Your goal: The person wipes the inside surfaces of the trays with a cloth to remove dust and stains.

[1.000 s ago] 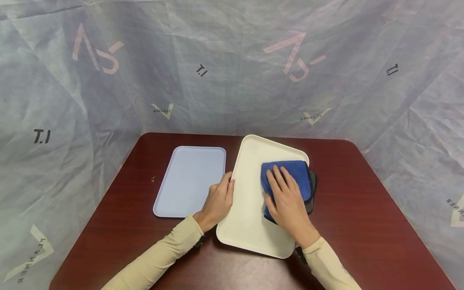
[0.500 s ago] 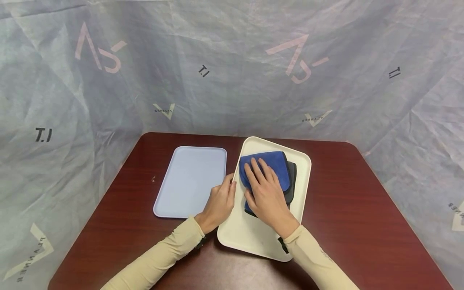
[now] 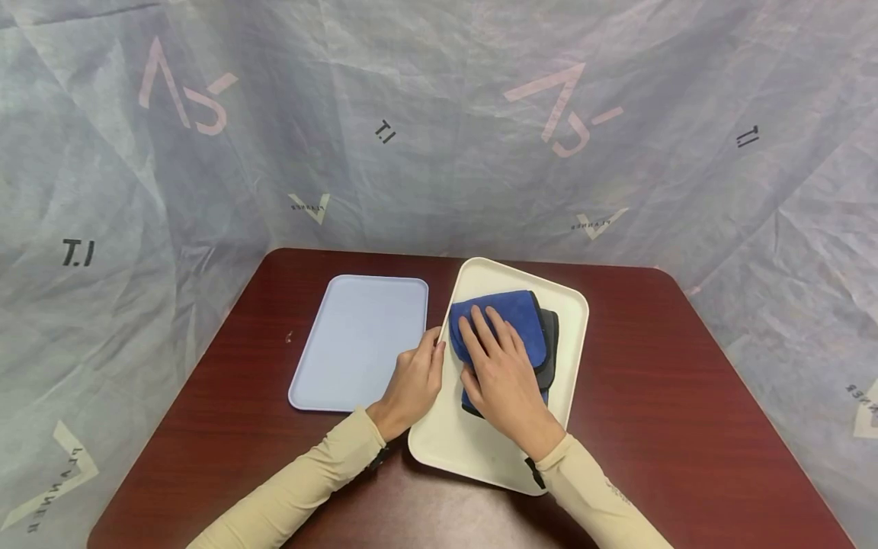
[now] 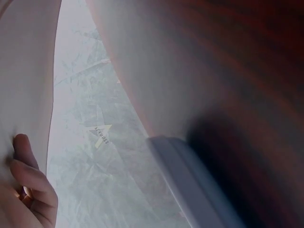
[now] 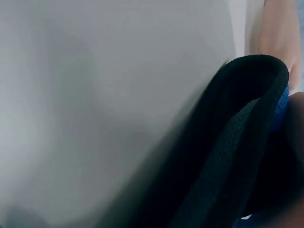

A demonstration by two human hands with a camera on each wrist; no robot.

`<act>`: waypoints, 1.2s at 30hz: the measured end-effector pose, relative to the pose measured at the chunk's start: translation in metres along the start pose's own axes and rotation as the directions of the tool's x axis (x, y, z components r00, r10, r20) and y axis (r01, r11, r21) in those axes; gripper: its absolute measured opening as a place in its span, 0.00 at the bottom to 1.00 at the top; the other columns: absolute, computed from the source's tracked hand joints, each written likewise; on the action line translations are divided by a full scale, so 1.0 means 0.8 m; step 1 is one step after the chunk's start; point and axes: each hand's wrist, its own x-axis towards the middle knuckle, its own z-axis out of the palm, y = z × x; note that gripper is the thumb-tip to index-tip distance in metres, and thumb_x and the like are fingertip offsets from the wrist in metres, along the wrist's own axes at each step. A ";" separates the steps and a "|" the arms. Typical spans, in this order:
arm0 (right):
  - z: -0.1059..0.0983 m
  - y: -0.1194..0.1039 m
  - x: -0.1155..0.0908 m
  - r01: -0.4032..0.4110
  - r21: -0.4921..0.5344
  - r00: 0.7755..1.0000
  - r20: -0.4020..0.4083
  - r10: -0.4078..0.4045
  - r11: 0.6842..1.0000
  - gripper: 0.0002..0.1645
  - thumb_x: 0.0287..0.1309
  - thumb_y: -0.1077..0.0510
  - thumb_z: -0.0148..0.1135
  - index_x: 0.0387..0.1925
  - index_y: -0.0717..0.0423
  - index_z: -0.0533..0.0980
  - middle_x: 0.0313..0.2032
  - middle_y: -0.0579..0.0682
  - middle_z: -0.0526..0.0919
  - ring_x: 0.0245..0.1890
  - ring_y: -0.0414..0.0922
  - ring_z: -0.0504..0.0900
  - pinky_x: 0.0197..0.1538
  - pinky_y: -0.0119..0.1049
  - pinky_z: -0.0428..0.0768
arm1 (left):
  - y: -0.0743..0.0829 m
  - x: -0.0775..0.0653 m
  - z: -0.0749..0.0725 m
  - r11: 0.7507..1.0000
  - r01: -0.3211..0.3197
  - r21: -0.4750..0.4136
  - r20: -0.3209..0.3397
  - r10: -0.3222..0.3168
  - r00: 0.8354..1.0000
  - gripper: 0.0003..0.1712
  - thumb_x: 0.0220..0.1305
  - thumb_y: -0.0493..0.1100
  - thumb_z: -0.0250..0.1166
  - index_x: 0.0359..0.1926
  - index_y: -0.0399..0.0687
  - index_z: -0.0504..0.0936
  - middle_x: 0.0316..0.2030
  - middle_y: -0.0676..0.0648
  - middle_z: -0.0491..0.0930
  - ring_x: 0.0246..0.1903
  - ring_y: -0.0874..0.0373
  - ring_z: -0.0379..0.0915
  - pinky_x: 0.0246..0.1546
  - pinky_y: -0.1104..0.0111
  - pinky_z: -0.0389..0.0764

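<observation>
A cream tray (image 3: pixel 480 450) lies at an angle on the right half of the table. My left hand (image 3: pixel 414 377) grips its left rim; in the left wrist view, curled fingers (image 4: pixel 35 178) lie against the tray's pale surface. On the tray, a folded blue cloth (image 3: pixel 517 305) with black edging overlaps a dark grey cloth (image 3: pixel 551 335). My right hand (image 3: pixel 504 381) rests on the blue cloth with its fingers straight and spread, covering part of it. A folded dark layer (image 5: pixel 213 156) of the cloths stands up from the tray in the right wrist view.
To the left, a light blue tray (image 3: pixel 363 335) lies flat on the dark red table (image 3: pixel 658 381). A grey fabric sheet (image 3: pixel 439 152) with printed marks hangs behind the table and along both sides.
My right hand has slid the cloths leftward across the cream tray, from its right edge to near its left rim. My left hand has kept its grip on the tray.
</observation>
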 end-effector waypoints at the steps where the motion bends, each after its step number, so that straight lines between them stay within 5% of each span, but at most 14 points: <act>1: 0.000 0.000 0.000 -0.002 -0.002 1.000 -0.003 0.002 1.000 0.37 0.62 0.56 0.61 0.72 0.60 0.65 0.71 0.61 0.64 0.73 0.59 0.58 0.68 0.60 0.61 | 0.000 0.000 0.000 1.000 0.000 0.000 0.002 0.000 1.000 0.18 0.81 0.40 0.44 0.60 0.35 0.71 0.34 0.40 0.86 0.29 0.59 0.84 0.24 0.77 0.78; 36: -0.020 0.061 -0.068 -0.186 0.013 0.982 -0.010 0.186 0.982 0.36 0.60 0.56 0.60 0.69 0.61 0.67 0.70 0.64 0.65 0.70 0.62 0.62 0.67 0.60 0.61 | -0.004 0.001 -0.003 0.999 0.002 -0.034 0.012 -0.002 1.000 0.19 0.81 0.40 0.43 0.61 0.32 0.71 0.37 0.34 0.85 0.35 0.57 0.85 0.29 0.73 0.82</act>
